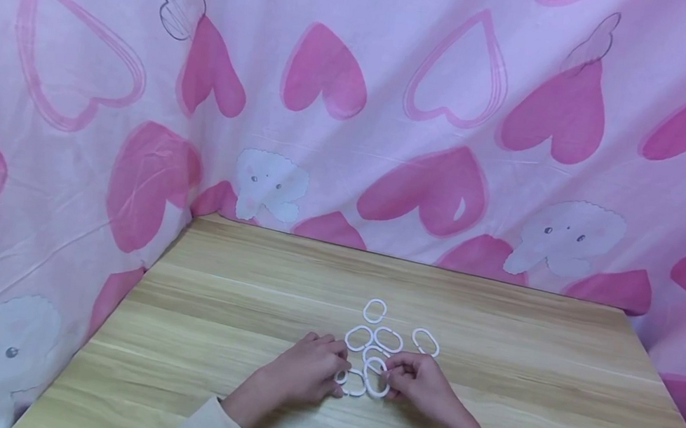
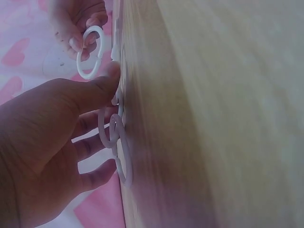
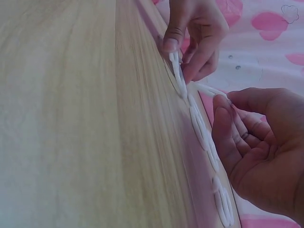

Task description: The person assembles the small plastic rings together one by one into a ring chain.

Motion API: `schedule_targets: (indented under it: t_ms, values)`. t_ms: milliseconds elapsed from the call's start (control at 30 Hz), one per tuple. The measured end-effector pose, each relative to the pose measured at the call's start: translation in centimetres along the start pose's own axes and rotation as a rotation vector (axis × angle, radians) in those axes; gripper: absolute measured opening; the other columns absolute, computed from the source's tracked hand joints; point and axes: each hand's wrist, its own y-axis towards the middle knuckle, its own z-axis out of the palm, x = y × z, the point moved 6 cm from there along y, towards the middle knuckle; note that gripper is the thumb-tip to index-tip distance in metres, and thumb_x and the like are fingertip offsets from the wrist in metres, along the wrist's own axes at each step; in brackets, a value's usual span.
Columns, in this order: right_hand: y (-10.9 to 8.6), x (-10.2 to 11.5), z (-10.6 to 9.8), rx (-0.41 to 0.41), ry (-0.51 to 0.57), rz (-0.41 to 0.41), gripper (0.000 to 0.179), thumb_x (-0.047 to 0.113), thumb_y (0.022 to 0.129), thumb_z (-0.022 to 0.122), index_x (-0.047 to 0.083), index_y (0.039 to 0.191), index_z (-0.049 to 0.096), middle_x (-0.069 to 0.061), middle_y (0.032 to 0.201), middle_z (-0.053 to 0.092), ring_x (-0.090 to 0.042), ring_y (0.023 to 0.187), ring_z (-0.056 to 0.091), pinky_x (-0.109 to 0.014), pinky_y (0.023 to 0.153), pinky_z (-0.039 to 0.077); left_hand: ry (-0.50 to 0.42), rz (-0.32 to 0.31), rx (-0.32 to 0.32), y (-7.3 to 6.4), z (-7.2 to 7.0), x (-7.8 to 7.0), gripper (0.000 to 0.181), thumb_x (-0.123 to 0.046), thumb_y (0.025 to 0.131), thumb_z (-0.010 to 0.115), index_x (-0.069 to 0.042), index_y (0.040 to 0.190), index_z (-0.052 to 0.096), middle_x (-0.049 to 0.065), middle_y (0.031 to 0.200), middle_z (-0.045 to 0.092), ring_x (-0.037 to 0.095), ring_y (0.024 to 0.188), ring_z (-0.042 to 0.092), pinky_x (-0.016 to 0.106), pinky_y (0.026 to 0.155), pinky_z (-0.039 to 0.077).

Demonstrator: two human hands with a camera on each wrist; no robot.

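Observation:
My right hand (image 1: 422, 384) pinches a white oval link (image 2: 80, 66) between thumb and fingertips, tilted and raised above the table. My left hand (image 1: 309, 365) lies low at the left side of the group, its thumb and fingers holding a white link (image 1: 351, 393) near the wood. In the left wrist view, its fingers reach behind overlapping links (image 2: 127, 161). Just beyond both hands lie several more white links (image 1: 346, 336); some touch or overlap, but whether they are hooked together I cannot tell.
One link (image 1: 375, 300) lies farthest back, and another (image 1: 436, 345) sits apart to the right. The wood-grain table (image 1: 233, 286) meets a pink heart-patterned cloth (image 1: 319, 141) at the back and sides.

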Motion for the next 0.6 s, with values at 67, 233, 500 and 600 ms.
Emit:
schedule_targets:
  t_ms: [67,233,500,600]
  values:
    - [-0.1,0.1,0.2,0.010,0.011,-0.010,0.024,-0.002,0.090,0.063,-0.019,0.105,0.063,-0.024,0.088,0.071,-0.004,0.065,0.065,-0.020,0.063,0.058,-0.017,-0.004,-0.005,0.0,0.1,0.1,0.022,-0.043,0.086,0.076,-0.026,0.101,0.076,-0.012,0.105,0.064,0.006,0.093,0.053,0.025,0.083,0.043]
    - [-0.2,0.0,0.7,0.015,0.039,-0.001,0.025,-0.001,0.090,0.064,-0.020,0.107,0.062,-0.023,0.086,0.071,-0.004,0.064,0.065,-0.021,0.063,0.059,-0.038,-0.006,-0.009,0.1,0.1,0.2,0.023,-0.043,0.087,0.075,-0.026,0.101,0.076,-0.011,0.105,0.064,0.006,0.091,0.053,0.024,0.081,0.044]
    - [-0.4,0.3,1.2,0.014,0.065,-0.003,0.028,0.001,0.090,0.067,-0.022,0.106,0.060,-0.019,0.082,0.073,-0.003,0.062,0.065,-0.022,0.063,0.059,-0.093,-0.002,-0.009,0.3,0.1,0.3,0.022,-0.040,0.089,0.075,-0.024,0.103,0.075,-0.010,0.103,0.064,0.005,0.088,0.052,0.020,0.077,0.045]
    - [-0.4,0.3,1.3,0.011,0.062,-0.010,0.027,0.000,0.090,0.067,-0.022,0.105,0.060,-0.020,0.081,0.074,-0.003,0.062,0.066,-0.022,0.063,0.060,-0.102,0.000,-0.010,0.3,0.1,0.4,0.024,-0.040,0.089,0.074,-0.023,0.105,0.076,-0.009,0.103,0.064,0.005,0.089,0.052,0.020,0.079,0.046]
